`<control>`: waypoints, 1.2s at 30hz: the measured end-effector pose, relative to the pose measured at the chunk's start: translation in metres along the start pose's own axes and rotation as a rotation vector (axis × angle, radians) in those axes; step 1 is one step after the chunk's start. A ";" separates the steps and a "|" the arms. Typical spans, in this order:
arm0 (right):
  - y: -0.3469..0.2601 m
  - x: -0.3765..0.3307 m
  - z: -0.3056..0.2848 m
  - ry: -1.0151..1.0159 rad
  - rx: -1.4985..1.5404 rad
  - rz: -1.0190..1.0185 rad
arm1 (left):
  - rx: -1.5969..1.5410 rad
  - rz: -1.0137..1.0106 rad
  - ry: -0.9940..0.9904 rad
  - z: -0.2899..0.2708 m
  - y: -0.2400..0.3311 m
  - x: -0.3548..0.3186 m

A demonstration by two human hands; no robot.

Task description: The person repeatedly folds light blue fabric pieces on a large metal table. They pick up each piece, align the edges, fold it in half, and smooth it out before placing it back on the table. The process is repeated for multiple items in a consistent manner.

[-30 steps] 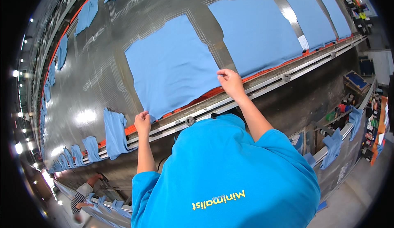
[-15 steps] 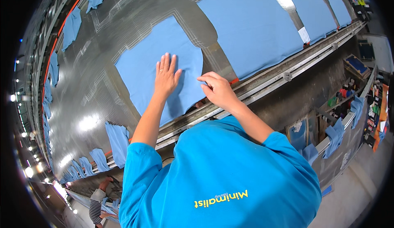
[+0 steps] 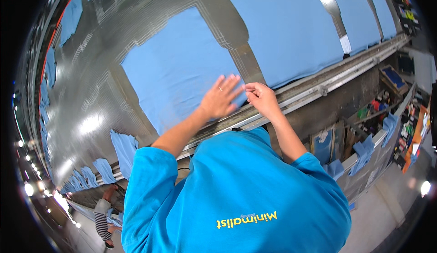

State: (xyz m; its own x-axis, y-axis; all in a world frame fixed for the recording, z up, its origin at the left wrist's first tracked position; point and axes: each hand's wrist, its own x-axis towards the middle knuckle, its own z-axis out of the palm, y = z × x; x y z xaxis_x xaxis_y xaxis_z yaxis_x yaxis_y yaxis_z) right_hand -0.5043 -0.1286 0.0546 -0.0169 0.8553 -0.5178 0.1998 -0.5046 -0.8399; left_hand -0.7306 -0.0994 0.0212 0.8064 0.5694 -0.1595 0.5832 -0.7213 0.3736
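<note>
Blue cloth panel (image 3: 182, 66) lies spread on the far side of the metal rail (image 3: 349, 75), its near edge running along it. From my remote seat I see the left hand (image 3: 221, 97) over the panel's near right part, close to the rail, palm down with fingers spread wide; it is blurred, so I cannot tell whether it presses the cloth or floats just above. The right hand (image 3: 263, 99) is just beside it, on the rail's far side, at the panel's near right corner. Its thumb and fingertips are drawn narrow, and I cannot tell whether cloth is pinched between them.

On this side of the rail, the turquoise shirt (image 3: 236, 180) bears yellow lettering (image 3: 248, 219), upside down to me, with smaller, fainter print tucked against it. A white slip (image 3: 345, 44) lies beyond the rail, toward its right end; I cannot read it.

Beyond the rail, a bare strip of dark table (image 3: 63, 116) parts the panel from a second blue panel (image 3: 291, 30) to its right. To the left I have broad open tabletop, marked with pale lines.
</note>
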 end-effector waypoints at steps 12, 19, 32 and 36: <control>-0.055 0.105 0.092 -0.273 -0.745 -0.987 | -0.477 -0.556 0.607 -0.010 0.050 -0.111; -0.089 0.216 0.161 -0.124 -1.173 -1.148 | -0.338 -1.143 0.928 -0.005 0.023 -0.219; -0.039 0.084 0.200 -0.969 -0.959 -1.371 | -0.556 -1.544 0.820 -0.010 -0.104 -0.254; -0.089 0.173 0.237 -0.486 -1.115 -1.267 | -0.739 -1.490 0.647 -0.027 -0.116 -0.253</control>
State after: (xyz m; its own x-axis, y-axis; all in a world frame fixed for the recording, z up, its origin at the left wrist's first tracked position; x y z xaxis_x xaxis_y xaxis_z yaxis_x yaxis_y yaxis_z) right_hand -0.7571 0.0367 0.0017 -0.9029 0.4076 0.1369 0.3456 0.8774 -0.3326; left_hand -1.0049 -0.1487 0.0425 -0.5793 0.6914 -0.4316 0.4046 0.7036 0.5841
